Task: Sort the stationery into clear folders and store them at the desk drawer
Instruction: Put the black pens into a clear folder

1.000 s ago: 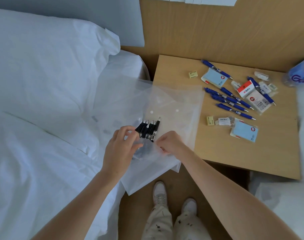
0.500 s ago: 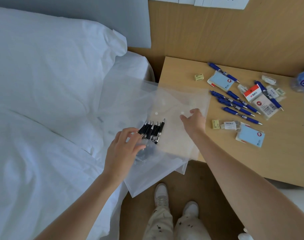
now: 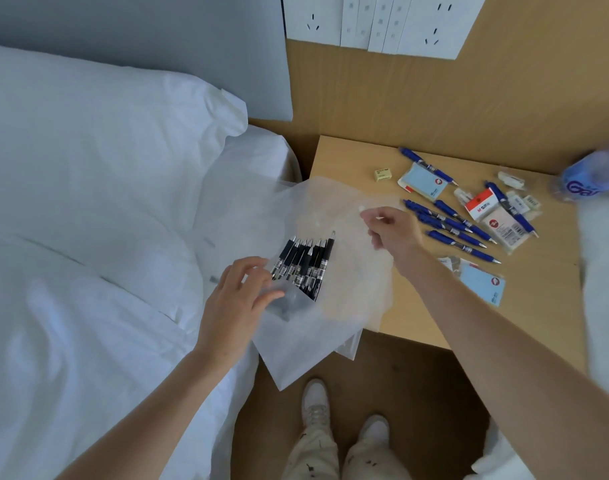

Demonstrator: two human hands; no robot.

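While the left hand (image 3: 239, 299) grasps the translucent clear plastic folder (image 3: 316, 317) holding black pens (image 3: 304, 265), the right hand (image 3: 394, 230) pinches its flap; blue pens (image 3: 450, 223) lie on the wooden counter (image 3: 545, 292).

Bare forearms, speckled beige trousers (image 3: 344, 455), white shoes (image 3: 316, 400)

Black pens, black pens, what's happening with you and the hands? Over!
Left hand steadies the black pens in the clear folder. Right hand pinches its flap. Blue pens unsorted on the desk. Nothing blocking.
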